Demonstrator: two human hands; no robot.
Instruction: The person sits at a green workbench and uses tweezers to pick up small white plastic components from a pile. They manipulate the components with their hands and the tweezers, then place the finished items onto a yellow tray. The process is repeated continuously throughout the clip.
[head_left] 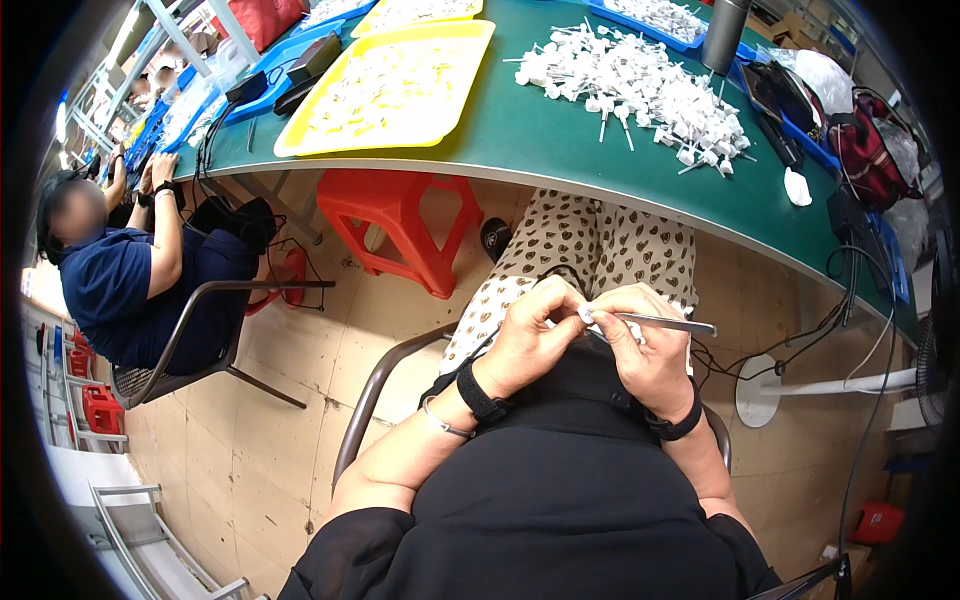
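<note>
Above my lap, my left hand (532, 335) pinches a small white piece (586, 313) between thumb and fingertips. Close against it, my right hand (645, 340) is closed around metal tweezers (675, 323), whose blunt end sticks out to the right. The fingertips of both hands meet at the white piece, and the fingers hide much of it and the tweezers' tips. On the green table (505, 130) ahead lies a heap of small white plastic parts with thin stems (640, 85). To its left, a yellow tray (462, 105) holds many small white and yellow pieces.
A red stool (385, 215) stands under the table. A dark cylindrical bottle (725, 35), bags (870, 150) and a white fan base (760, 390) with cables are at right. A seated co-worker (130, 260) works at left. Blue trays (270, 95) lie farther back.
</note>
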